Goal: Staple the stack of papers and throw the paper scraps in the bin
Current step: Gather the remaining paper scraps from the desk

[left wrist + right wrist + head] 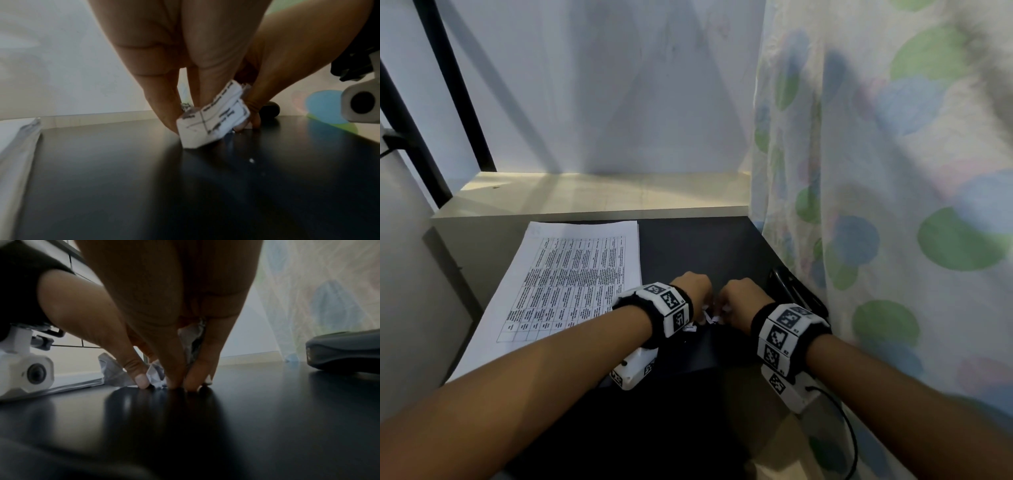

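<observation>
Black desk (688, 246): left hand (693, 286), right hand (743, 294) each pinch paper scraps (213, 116); stapler (343, 350) right.

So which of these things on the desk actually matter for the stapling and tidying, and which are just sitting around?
Part of the job:
- stack of papers
- stapler
- paper scraps, being gathered by the left hand and right hand

Just there:
- dotted curtain
- pale shelf
- black desk

No bin is in view.
</observation>
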`<state>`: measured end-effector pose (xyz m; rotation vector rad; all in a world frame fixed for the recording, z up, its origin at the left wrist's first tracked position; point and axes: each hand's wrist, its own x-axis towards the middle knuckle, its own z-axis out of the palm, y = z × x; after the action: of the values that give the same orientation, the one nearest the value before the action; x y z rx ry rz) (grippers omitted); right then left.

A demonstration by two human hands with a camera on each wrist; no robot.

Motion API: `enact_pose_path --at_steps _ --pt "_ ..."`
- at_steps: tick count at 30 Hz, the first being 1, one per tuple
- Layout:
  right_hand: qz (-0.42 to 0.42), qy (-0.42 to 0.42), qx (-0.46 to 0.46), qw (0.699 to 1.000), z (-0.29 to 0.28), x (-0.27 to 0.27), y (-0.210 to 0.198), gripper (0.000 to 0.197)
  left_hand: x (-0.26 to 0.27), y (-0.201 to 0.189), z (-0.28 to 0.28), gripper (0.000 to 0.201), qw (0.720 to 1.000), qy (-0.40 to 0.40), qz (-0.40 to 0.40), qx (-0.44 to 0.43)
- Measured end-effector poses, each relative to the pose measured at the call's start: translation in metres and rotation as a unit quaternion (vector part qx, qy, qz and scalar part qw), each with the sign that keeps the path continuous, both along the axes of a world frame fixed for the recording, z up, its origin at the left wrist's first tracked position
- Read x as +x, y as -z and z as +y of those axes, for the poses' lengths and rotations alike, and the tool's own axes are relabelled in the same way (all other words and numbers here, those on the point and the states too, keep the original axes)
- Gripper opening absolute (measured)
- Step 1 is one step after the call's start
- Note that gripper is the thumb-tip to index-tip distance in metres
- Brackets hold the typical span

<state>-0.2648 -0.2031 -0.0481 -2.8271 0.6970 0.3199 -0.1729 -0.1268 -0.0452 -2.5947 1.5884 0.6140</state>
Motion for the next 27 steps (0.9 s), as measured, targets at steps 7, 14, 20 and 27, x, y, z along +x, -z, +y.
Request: enact_pose_path --at_steps 7,14,20,27 --pt "0.049 -0.013 0.006 0.999 0.006 0.003 0.002 0.029 0.000 0.001 0.005 0.038 1.000 -0.004 -0.002 -0.003" --pt "0.086 -0.065 -0.011 0.994 0.013 0.002 0.003 0.031 0.003 -0.003 0.007 0.047 1.000 -0.023 0.005 0.003" --pt "0.022 -0.033 0.025 0.999 0.006 -0.006 0.002 0.030 0.003 -0.006 0.009 0.047 0.999 -0.034 0.016 -0.006" --pt "-0.090 0.061 0.108 0.988 -0.026 -0.018 -0.005 0.012 -0.002 -0.007 0.008 0.045 0.999 -0.029 0.023 -0.024"
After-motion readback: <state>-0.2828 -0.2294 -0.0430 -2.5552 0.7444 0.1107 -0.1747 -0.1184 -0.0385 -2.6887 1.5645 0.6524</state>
